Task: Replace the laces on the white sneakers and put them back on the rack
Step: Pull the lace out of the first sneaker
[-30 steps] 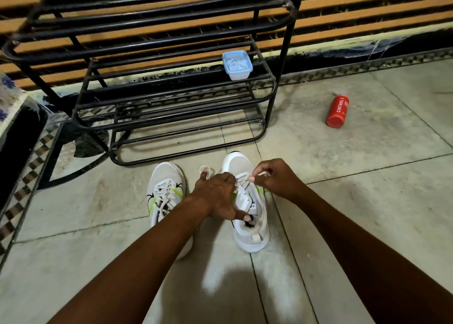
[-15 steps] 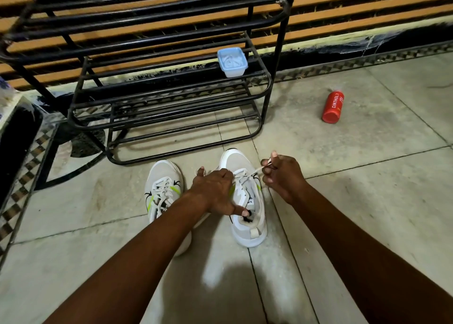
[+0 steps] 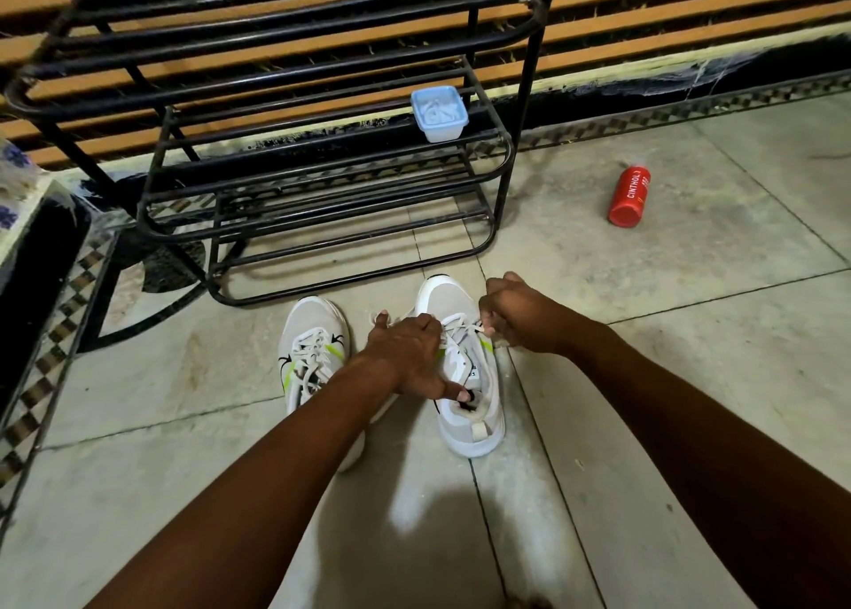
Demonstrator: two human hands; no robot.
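— Sneakers: where are they?
— Both on the tiled floor (image 3: 644,378) before the black rack (image 3: 285,157). The right sneaker (image 3: 465,378) sits under the hands; the left sneaker (image 3: 309,350) lies just beside the left forearm.
— The grip?
— The right hand (image 3: 520,316) pinches the white lace (image 3: 465,327) at the sneaker's right edge. The left hand (image 3: 407,355) curls over the tongue, thumb at the collar.
— Beyond the grip?
— A blue tub (image 3: 440,113) on the rack, a red bottle (image 3: 630,196) well apart.

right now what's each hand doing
Left hand: rests on the right sneaker, pinching a lace end.
Right hand: pinches its lace.
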